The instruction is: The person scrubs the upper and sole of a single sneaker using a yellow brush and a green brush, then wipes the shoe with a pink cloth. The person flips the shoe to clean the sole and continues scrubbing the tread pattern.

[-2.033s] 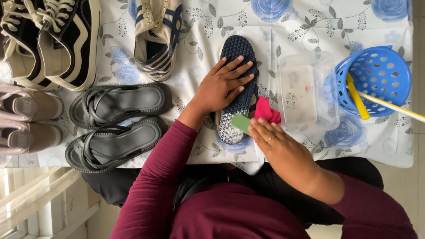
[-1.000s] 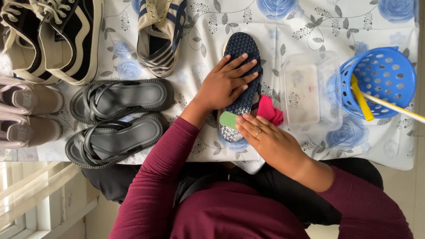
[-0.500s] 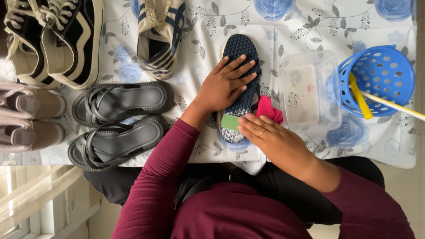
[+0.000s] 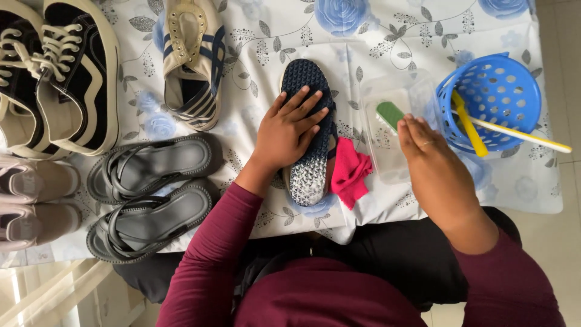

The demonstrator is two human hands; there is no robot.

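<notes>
Head view, looking down on a table under a white cloth with blue roses (image 4: pixel 363 36). Left hand (image 4: pixel 290 130): palm down, fingers spread, pressing flat on a dark blue slipper (image 4: pixel 308 175) that lies sole up, toe pointing away from the person, heel end pale and wet-looking. Right hand (image 4: pixel 433 160): fingers together, tips gripping a small green sponge (image 4: pixel 390 115) held over a clear plastic tub (image 4: pixel 387 157); whether the sponge touches the tub cannot be told. The two hands are apart, the tub to the right of the slipper. Pink cloth (image 4: pixel 350 172): crumpled, touching the slipper's right edge, between slipper and tub. Blue perforated basket (image 4: pixel 490 100): right of the tub, holding a yellow brush (image 4: pixel 469 124) and a pale long handle (image 4: pixel 523 134) that sticks out over its rim. Left part of table: pair of grey sandals (image 4: pixel 151 194), a cream and navy striped shoe (image 4: pixel 190 60), black and cream laced sneakers (image 4: pixel 54 72), beige shoes (image 4: pixel 36 203) at the edge. The person wears maroon sleeves.
</notes>
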